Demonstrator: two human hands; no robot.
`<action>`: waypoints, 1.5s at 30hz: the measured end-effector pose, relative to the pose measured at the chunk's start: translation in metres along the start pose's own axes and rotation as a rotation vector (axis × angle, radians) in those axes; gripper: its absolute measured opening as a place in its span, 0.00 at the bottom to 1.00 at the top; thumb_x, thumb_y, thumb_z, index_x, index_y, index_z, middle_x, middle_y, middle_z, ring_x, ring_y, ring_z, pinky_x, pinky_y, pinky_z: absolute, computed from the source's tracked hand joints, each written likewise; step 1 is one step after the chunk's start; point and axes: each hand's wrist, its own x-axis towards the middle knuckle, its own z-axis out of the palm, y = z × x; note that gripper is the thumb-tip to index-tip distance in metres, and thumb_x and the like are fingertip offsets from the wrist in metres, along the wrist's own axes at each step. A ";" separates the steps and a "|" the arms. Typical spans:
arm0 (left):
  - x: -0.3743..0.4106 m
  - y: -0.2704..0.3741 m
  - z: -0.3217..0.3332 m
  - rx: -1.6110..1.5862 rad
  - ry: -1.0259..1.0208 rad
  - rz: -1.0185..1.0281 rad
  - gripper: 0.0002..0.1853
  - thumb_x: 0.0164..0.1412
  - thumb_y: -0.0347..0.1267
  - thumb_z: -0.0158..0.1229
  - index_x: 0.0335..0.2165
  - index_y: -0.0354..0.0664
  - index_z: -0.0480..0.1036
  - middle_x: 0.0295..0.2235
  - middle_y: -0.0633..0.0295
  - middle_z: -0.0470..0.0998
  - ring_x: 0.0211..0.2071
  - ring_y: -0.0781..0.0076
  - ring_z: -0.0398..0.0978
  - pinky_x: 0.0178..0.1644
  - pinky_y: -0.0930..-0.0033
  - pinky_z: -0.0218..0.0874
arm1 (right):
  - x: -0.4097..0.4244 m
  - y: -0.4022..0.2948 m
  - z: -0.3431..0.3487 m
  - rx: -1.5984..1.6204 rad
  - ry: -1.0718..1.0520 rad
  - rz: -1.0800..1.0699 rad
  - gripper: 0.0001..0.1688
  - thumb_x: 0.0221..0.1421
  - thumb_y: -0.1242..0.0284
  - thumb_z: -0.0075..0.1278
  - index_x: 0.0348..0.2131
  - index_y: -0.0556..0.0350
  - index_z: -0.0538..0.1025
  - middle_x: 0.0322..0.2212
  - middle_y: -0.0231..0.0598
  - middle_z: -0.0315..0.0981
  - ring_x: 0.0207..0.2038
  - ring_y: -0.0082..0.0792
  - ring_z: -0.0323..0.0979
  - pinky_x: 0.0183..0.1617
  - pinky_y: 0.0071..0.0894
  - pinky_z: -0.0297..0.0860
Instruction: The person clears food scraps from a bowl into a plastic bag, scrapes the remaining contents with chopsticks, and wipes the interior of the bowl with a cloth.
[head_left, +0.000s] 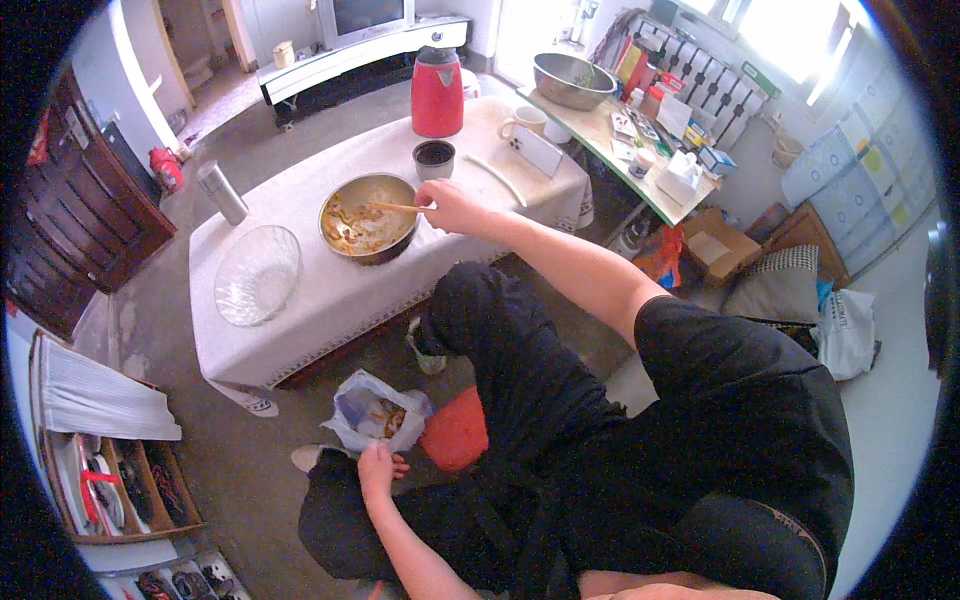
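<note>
My right hand (448, 208) holds wooden chopsticks (394, 207), their tips inside a round metal bowl (375, 256). Brownish food remains and pale residue coat the bowl's inside. Down by my left knee, my left hand (381, 474) grips the near rim of a white plastic bag (349, 409) with scraps in it. Left of the metal bowl stands a clear glass bowl (259, 277), and just behind it is a cup (434, 166) with a dark inside.
A cloth-covered table (300, 337) carries a steel flask (223, 193), a red kettle (437, 94), a mug (525, 120), a propped phone (535, 149) and a pale curved strip (495, 178). A cluttered side table (589, 135) adjoins it. A red object (457, 431) sits beside the bag.
</note>
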 end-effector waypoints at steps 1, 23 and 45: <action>-0.003 -0.007 -0.005 -0.006 0.019 -0.011 0.15 0.64 0.35 0.39 0.36 0.33 0.66 0.22 0.54 0.74 0.18 0.67 0.76 0.17 0.70 0.64 | 0.004 -0.017 0.001 0.055 -0.054 0.039 0.11 0.46 0.73 0.52 0.32 0.61 0.73 0.31 0.46 0.73 0.25 0.36 0.74 0.28 0.37 0.72; -0.017 0.021 0.002 0.225 0.025 0.177 0.15 0.65 0.35 0.40 0.33 0.32 0.65 0.20 0.55 0.73 0.16 0.67 0.75 0.15 0.70 0.61 | -0.035 -0.015 0.007 1.192 0.068 0.491 0.17 0.56 0.73 0.50 0.43 0.61 0.66 0.34 0.36 0.68 0.36 0.28 0.72 0.38 0.29 0.74; -0.027 0.034 0.009 0.280 0.042 0.282 0.16 0.65 0.34 0.40 0.27 0.30 0.67 0.18 0.55 0.72 0.15 0.67 0.74 0.15 0.69 0.62 | -0.033 0.025 0.002 1.211 0.174 0.530 0.11 0.56 0.78 0.48 0.40 0.63 0.71 0.32 0.40 0.72 0.35 0.29 0.74 0.42 0.27 0.74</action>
